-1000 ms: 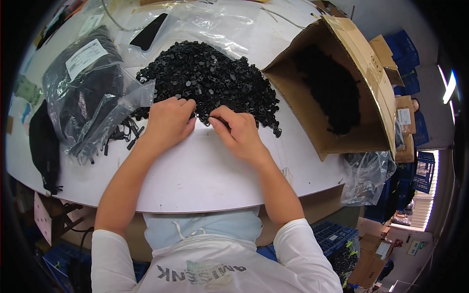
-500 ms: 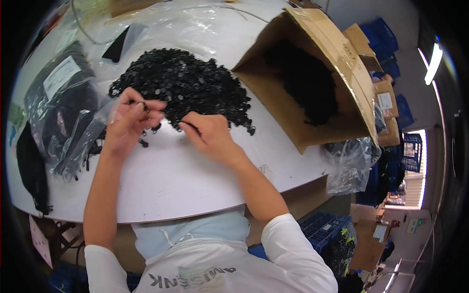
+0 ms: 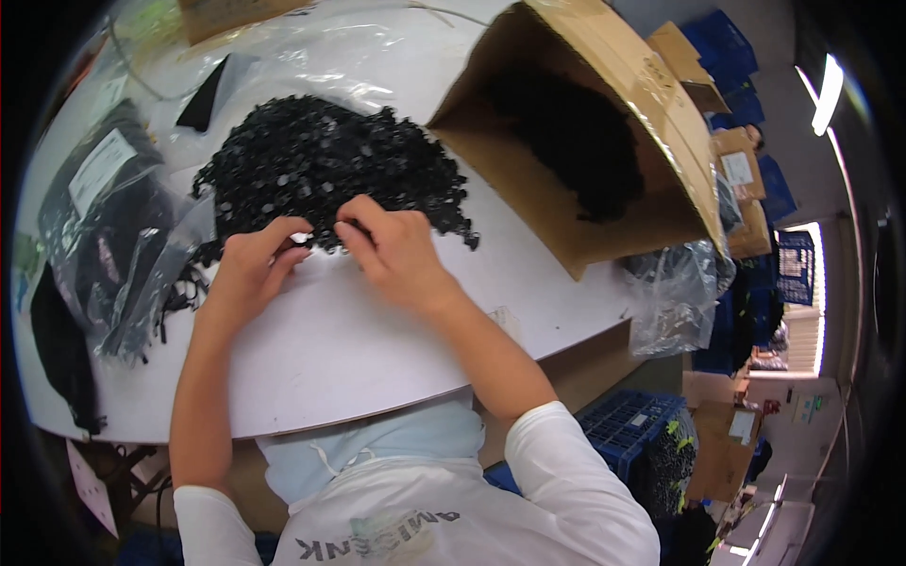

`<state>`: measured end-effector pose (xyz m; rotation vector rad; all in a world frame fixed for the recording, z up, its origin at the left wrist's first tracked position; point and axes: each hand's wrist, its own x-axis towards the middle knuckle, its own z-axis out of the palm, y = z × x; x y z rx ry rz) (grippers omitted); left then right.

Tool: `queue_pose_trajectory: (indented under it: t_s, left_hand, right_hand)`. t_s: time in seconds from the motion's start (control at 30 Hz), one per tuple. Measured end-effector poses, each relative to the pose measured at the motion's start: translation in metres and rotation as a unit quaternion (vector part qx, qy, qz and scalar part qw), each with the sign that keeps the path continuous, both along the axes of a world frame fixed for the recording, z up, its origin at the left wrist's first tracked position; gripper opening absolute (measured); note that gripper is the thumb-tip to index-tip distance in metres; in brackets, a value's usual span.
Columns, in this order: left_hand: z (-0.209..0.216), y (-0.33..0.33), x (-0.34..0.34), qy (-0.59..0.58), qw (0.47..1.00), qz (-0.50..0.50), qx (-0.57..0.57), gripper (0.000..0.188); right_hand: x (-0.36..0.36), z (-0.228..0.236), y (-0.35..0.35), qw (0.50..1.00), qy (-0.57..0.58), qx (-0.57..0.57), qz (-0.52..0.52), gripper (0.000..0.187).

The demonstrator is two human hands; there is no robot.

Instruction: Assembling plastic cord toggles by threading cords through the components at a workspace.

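On the white table [image 3: 359, 354] lies a heap of small black plastic pieces [image 3: 321, 160], some flat and shiny like rings or sliders. At its near edge my left hand [image 3: 253, 274] is closed, thumb and forefinger bent towards each other. Whatever is between those fingertips is too small to make out. Beside it, my right hand [image 3: 401, 255] has its thumb and forefinger drawn together over the heap's front edge, the other fingers curled under. Anything in that pinch blends with the black pieces behind.
An open cardboard box [image 3: 585, 245] lies on its side at the right, black material inside. Left are a labelled clear bag of black items [image 3: 94, 236] and a black bundle [image 3: 61, 349]. Plastic film [image 3: 321, 47] covers the back; blue crates [image 3: 632, 424] stand beyond the table's right edge.
My left hand has turned and come down to the heap's near edge, its raised fingers now curled in. My right hand has moved slightly left and up. The view has shifted a little.
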<state>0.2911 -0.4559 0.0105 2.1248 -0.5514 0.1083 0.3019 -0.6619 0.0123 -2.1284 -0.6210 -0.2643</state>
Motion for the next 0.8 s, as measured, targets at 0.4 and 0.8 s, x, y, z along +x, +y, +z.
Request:
queue_pose_trajectory:
  t_s: [0.4,0.8]
  left_hand:
    - [-0.004,0.011,0.007,0.088,0.986,-0.078,-0.118,0.004]
    - [-0.001,0.011,0.004,0.174,0.966,-0.114,-0.156,0.005]
  right_hand:
    - [0.000,-0.007,0.003,0.995,-0.070,-0.058,0.043,0.005]
    - [0.001,-0.012,0.004,0.989,-0.076,-0.068,0.109,0.011]
